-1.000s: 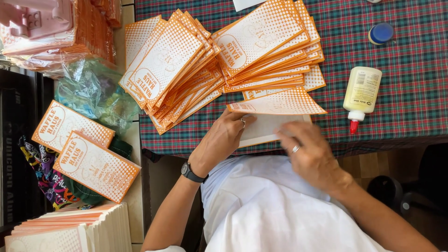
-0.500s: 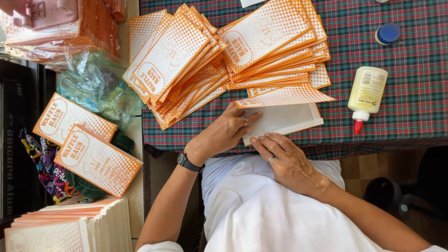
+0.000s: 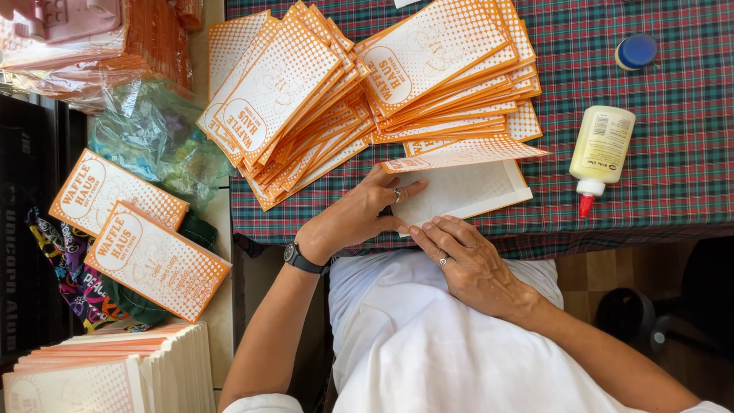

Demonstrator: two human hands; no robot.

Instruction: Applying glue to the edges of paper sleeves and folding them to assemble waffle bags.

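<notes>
**Both hands pressed flat on a white paper bag at the table edge**

Grip: neither hand clenched. Left hand (image 3: 358, 216) lay open, fingers spread on the near left corner of the paper bag (image 3: 462, 191); right hand (image 3: 468, 260) lay palm-down, fingertips on the bag's near edge. Nothing was pinched or lifted.

Change: half a second before, both hands sat nearly as now; a second before, the right hand lay further right and the hands were wider apart. They had since drawn together at the bag's near corner.

Item: flat rectangular bag, plain white face up, thin orange border, its orange-dotted flap (image 3: 466, 155) folded open along the far side. It lay on the plaid tablecloth (image 3: 673, 176) at the near edge, just in front of the stacks.

Surroundings:
- Two fanned stacks of finished bags (image 3: 306, 107), orange-and-white with dotted fields and an oval label, on the cloth beyond the hands.
- Glue bottle (image 3: 600, 149), pale yellow, red nozzle, lying to the right of the bag, apart from it.
- Blue cap (image 3: 635, 51), round, far right.
- Two loose bags (image 3: 138, 229) of the same print, off the table to the left.
- Upright white-and-orange bundle (image 3: 115, 367), lower left.
</notes>
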